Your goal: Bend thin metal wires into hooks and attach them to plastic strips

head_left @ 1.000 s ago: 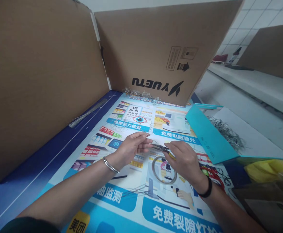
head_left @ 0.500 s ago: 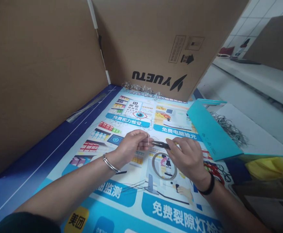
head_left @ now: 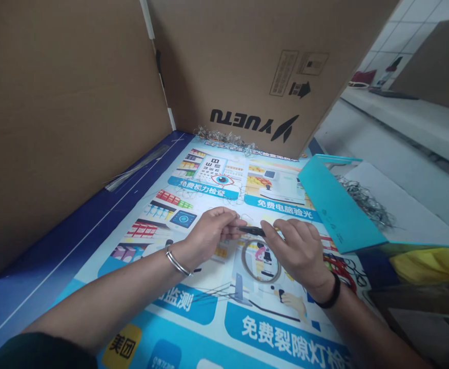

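Note:
My left hand (head_left: 213, 231) has its thumb and fingers pinched around a thin wire (head_left: 244, 216), of which only a faint curved piece shows. My right hand (head_left: 297, 252) is wrapped around dark pliers (head_left: 252, 231). The jaws look closed, and their tips meet the left fingertips; what lies between them is too small to make out. Below the pliers, a ring-shaped roll (head_left: 263, 281) rests on the printed mat (head_left: 220, 320). Several straight thin wires (head_left: 212, 293) lie on the mat nearer to me.
Tall cardboard panels (head_left: 255, 56) stand at the back and left. A heap of small wire pieces (head_left: 224, 138) lies along their foot. On the right, an open teal box (head_left: 324, 205) holds tangled wires (head_left: 366, 202). Red cords (head_left: 342, 271) and a yellow cloth (head_left: 426, 264) lie nearby.
The plier jaws, slightly parted before, now look closed. My right hand has shifted slightly left, and the bent wire end at my left fingertips shows less clearly.

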Available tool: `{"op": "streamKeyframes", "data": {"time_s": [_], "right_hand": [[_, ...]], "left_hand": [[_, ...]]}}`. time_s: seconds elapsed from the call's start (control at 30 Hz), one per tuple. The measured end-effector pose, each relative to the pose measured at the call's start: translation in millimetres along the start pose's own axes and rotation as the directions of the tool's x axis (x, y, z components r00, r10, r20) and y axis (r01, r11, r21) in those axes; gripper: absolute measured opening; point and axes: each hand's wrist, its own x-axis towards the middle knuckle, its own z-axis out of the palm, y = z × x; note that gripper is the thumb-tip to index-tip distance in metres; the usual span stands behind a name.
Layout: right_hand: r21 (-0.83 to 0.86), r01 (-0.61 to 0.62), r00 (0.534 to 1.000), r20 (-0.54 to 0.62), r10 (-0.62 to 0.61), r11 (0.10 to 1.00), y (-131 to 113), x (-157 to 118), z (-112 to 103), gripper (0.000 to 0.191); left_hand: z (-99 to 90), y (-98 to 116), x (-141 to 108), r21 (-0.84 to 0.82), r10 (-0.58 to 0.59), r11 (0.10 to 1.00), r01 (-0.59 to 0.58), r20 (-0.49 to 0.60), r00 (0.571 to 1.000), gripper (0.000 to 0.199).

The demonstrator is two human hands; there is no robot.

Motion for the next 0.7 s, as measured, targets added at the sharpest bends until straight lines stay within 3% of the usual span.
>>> {"op": "streamKeyframes", "data": {"time_s": [0.7], "right_hand": [[0.047, -0.008, 0.999, 0.053, 0.006, 0.999, 1.2, 2.6, -2.1, 0.020]], "left_hand": [[-1.5, -1.6, 1.6, 0.014, 0.007, 1.000, -0.007, 0.016, 1.000, 0.013]]}}
